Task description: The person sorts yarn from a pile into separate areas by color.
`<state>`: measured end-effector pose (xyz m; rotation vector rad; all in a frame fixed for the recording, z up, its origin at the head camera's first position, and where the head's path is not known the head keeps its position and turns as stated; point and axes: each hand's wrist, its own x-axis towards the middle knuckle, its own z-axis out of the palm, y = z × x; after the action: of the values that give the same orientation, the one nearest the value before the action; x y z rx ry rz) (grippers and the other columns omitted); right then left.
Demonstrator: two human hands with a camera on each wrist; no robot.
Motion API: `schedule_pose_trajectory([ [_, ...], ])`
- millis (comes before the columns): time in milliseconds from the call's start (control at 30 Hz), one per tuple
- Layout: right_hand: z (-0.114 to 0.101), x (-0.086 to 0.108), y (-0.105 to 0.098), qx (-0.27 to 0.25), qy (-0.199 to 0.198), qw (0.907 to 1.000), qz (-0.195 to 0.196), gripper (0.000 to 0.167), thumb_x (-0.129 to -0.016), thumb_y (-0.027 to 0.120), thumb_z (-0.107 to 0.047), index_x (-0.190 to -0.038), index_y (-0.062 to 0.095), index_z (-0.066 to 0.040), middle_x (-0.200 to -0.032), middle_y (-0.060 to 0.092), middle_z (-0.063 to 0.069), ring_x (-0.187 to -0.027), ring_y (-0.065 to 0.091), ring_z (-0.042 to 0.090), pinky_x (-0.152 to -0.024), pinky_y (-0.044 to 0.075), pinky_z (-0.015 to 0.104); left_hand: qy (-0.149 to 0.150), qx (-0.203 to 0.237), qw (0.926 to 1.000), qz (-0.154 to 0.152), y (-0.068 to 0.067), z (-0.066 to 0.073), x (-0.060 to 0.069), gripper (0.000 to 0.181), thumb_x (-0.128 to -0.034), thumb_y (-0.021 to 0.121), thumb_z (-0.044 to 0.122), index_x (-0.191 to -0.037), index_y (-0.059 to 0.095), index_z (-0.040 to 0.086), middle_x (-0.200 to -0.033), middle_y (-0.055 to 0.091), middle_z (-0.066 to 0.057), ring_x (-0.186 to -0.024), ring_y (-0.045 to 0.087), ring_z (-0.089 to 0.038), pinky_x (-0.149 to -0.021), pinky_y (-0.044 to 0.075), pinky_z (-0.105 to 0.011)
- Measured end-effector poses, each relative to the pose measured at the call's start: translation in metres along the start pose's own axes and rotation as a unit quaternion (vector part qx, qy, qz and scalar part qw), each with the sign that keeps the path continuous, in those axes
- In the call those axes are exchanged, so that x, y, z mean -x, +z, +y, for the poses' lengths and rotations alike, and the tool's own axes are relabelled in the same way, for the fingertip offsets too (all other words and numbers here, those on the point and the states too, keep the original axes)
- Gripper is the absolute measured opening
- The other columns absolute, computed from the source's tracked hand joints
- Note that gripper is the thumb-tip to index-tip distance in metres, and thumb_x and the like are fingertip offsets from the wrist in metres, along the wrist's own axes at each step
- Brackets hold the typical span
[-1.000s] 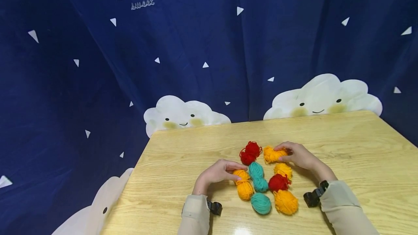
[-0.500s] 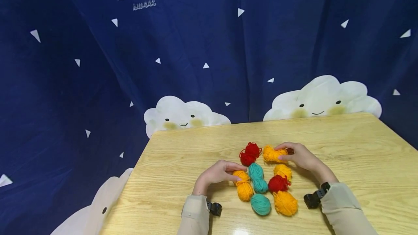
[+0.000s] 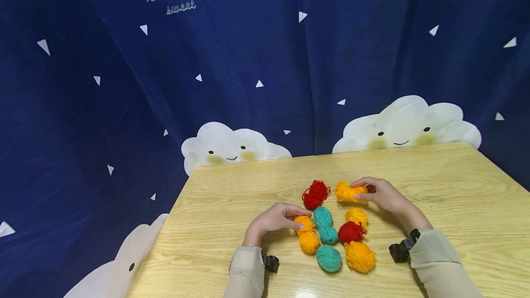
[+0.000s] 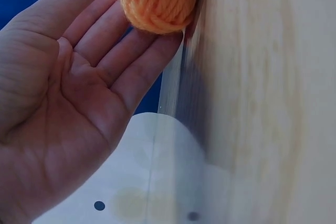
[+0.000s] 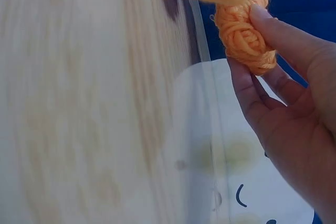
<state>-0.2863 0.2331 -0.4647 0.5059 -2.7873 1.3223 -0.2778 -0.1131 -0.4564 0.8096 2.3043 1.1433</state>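
Observation:
My left hand (image 3: 275,219) (image 4: 79,87) holds the upper end of an orange yarn bundle (image 3: 308,242) (image 4: 160,1) between thumb and fingers, at the left side of a group of yarn. Beside it lies a teal bundle (image 3: 328,234), with a red one (image 3: 316,194) behind. My right hand (image 3: 387,195) (image 5: 294,103) pinches the right end of another orange bundle (image 3: 347,192) (image 5: 244,38) at the back right of the group. Something dark red shows by the right fingers, mostly hidden.
Nearer the front are a teal ball (image 3: 329,258) and an orange ball (image 3: 360,257). A red ball (image 3: 351,232) and an orange one (image 3: 357,217) sit behind them. The wooden table (image 3: 232,187) ends at a dark blue curtain (image 3: 248,36) with clouds.
My right hand has shifted slightly right and away from the body, and the orange bundle it pinches has moved with it. My left hand keeps its place on the other orange bundle.

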Motion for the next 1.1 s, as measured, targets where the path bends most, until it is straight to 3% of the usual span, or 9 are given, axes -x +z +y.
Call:
schedule_pose_trajectory([
  [267,0.007,0.006,-0.012,0.016,0.002,0.9998,0.011,0.032,-0.091,0.069,-0.026,-0.121,0.067,-0.013,-0.125,0.065,0.015,-0.105,0.056,0.023,-0.085,0.046,0.028,-0.001,0.001,1.0000,-0.001,-0.001,0.002,0.000,0.037,-0.0898,0.071,0.017,-0.126,0.067,0.023,-0.129,0.068,0.004,-0.122,0.061,-0.012,-0.104,0.047,-0.026],
  [667,0.023,0.016,-0.029,0.041,0.008,0.9989,0.019,0.034,-0.093,0.067,-0.029,-0.123,0.066,-0.011,-0.127,0.063,0.018,-0.096,0.053,0.011,-0.077,0.046,0.021,0.004,-0.007,1.0000,0.002,0.000,-0.001,0.000,0.037,-0.0894,0.071,0.017,-0.125,0.068,0.024,-0.128,0.068,0.003,-0.120,0.063,-0.013,-0.101,0.049,-0.024],
  [900,0.029,0.022,-0.039,0.055,0.034,0.9976,0.025,0.037,-0.093,0.066,-0.032,-0.124,0.065,-0.011,-0.129,0.061,0.019,-0.101,0.052,0.019,-0.080,0.045,0.025,0.004,-0.008,1.0000,0.003,0.000,-0.002,-0.001,0.037,-0.0893,0.071,0.017,-0.125,0.068,0.024,-0.128,0.068,0.003,-0.120,0.063,-0.013,-0.100,0.050,-0.023],
  [1100,0.037,0.029,-0.049,0.067,0.046,0.9960,0.037,0.039,-0.093,0.066,-0.034,-0.124,0.064,-0.010,-0.129,0.060,0.021,-0.098,0.052,0.015,-0.076,0.043,0.019,0.004,-0.012,0.9999,0.001,0.000,-0.002,0.000,0.038,-0.0896,0.071,0.017,-0.127,0.067,0.023,-0.129,0.068,0.003,-0.119,0.063,-0.011,-0.100,0.049,-0.021],
])
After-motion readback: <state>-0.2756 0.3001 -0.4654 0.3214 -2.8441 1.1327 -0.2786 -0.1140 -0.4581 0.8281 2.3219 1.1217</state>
